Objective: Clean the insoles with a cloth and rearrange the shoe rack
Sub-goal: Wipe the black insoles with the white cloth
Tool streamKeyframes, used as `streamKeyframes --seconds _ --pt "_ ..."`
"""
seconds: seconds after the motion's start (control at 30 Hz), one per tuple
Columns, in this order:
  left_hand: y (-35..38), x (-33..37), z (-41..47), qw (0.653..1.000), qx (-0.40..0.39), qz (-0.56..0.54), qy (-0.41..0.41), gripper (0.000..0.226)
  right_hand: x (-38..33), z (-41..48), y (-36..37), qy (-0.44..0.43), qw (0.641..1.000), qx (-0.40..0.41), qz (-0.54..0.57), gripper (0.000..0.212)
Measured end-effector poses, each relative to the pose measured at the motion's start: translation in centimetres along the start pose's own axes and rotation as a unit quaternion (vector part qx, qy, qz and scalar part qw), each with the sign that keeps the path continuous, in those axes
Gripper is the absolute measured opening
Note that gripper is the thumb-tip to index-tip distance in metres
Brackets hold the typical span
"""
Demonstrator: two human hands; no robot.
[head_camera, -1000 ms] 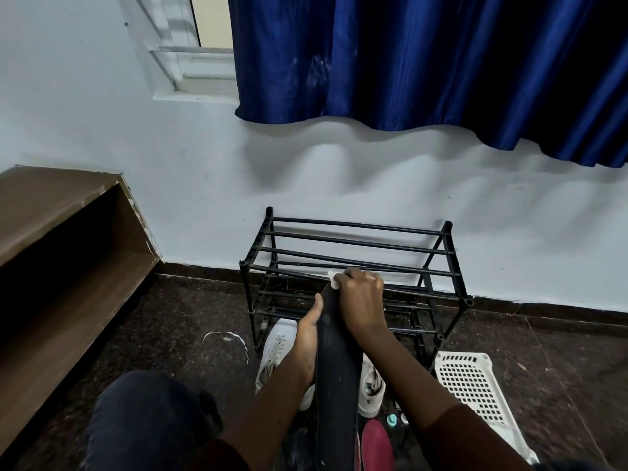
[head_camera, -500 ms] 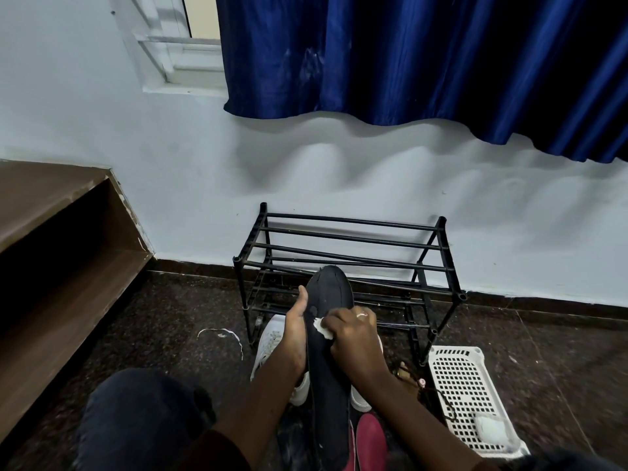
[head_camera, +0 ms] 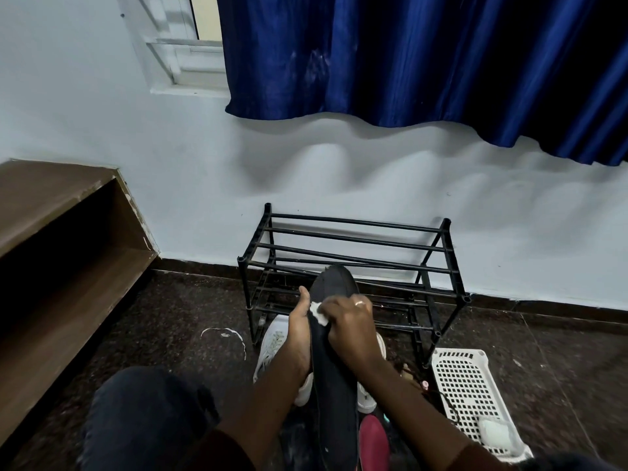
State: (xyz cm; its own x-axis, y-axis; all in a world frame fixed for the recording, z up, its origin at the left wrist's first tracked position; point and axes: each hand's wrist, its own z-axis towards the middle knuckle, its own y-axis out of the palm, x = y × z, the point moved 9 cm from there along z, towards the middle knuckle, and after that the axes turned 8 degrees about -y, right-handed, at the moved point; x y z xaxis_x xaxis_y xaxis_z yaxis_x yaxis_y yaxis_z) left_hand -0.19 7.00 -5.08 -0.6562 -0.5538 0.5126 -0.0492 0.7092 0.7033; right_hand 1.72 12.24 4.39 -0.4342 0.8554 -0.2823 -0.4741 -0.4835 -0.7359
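Observation:
A long black insole (head_camera: 334, 375) stands nearly upright in front of me, its rounded toe end up. My left hand (head_camera: 300, 329) grips its left edge from behind. My right hand (head_camera: 350, 324) presses a small white cloth (head_camera: 318, 314) against the insole's face below the toe. Behind them, against the wall, stands an empty black metal shoe rack (head_camera: 353, 256). White sneakers (head_camera: 272, 348) lie on the floor below my hands, partly hidden by my arms.
A white perforated basket (head_camera: 465, 385) with a white pad in it sits on the floor at right. A maroon shoe (head_camera: 373, 440) lies at the bottom. A brown wooden shelf unit (head_camera: 57, 260) runs along the left. My knee (head_camera: 142, 416) fills the lower left.
My right hand slid the cloth from the insole's toe end down its face, baring the toe. The view has shifted slightly.

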Motion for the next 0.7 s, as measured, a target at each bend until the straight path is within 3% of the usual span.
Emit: streamKeyframes --seconds 0.23,0.5,0.7 --pt "-2.5 1.0 0.1 0.994 0.096 0.003 0.044 0.069 -3.0 -4.4 -1.2 -0.075 0.995 0.022 0.058 0.023" --pt "-0.3 -0.1 -0.4 0.999 -0.004 -0.036 -0.009 0.077 -0.8 -0.1 -0.5 -0.029 0.999 -0.004 -0.041 0.026" --pt "0.9 -0.9 -0.3 0.998 -0.02 -0.051 -0.017 0.061 2.4 3.3 0.5 0.073 0.989 -0.106 -0.073 0.023"
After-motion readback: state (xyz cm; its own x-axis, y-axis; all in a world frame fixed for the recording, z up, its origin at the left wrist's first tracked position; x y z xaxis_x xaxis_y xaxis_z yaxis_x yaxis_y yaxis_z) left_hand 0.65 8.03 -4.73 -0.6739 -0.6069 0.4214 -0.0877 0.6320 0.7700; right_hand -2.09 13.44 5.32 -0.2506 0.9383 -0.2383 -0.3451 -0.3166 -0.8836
